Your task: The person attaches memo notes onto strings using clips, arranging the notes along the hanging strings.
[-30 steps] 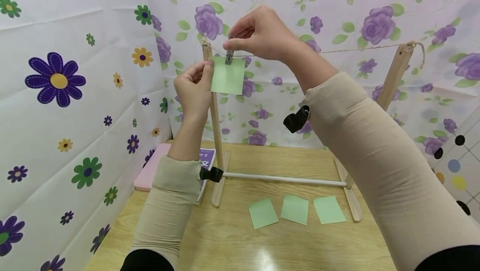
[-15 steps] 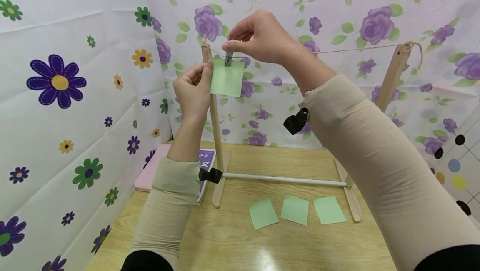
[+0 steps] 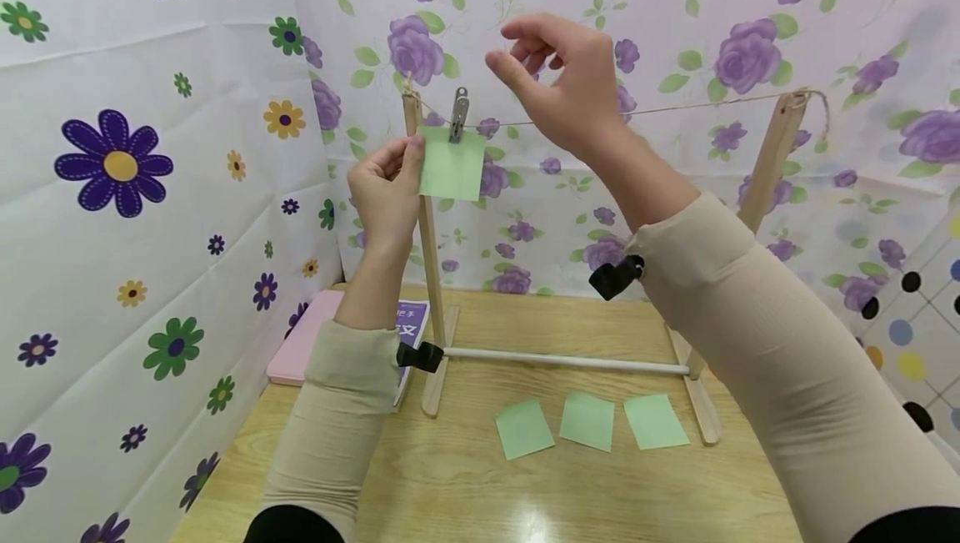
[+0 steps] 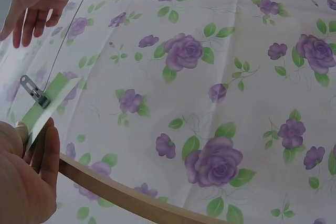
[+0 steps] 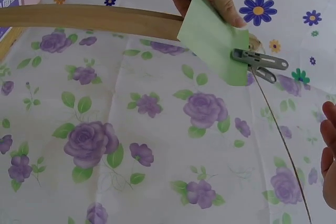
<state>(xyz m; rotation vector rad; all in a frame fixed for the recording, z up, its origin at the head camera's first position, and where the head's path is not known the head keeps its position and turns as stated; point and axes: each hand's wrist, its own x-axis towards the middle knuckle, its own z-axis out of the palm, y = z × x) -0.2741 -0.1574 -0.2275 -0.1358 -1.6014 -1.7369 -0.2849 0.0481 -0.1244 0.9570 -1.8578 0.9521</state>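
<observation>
Flowered cloth (image 3: 555,268) backs the scene, with the wooden bench (image 3: 420,476) below at six o'clock. Across the bench stands a frame (image 3: 566,360), its post tops at eleven and two o'clock, joined by a string (image 3: 675,108). A purple book (image 3: 411,322) lies toward eight o'clock.

At ten o'clock the person's left hand (image 3: 386,193) pinches one edge of a green note (image 3: 452,168) between thumb and finger. At one o'clock the right hand (image 3: 566,80) is raised, its fingers parted and loosely bent, with nothing in them. Three loose notes (image 3: 587,422) lie flat in a row, from almost six o'clock round to between four and five.

Just short of twelve, a metal clip (image 3: 458,116) bites the note's top edge where the string passes, its handles upward and apart from the right hand.

Pinning this note to the string looks to be the step in hand, and nearly complete. The next move probably calls for the left hand to ease off gently, so that the clip alone bears the note.
</observation>
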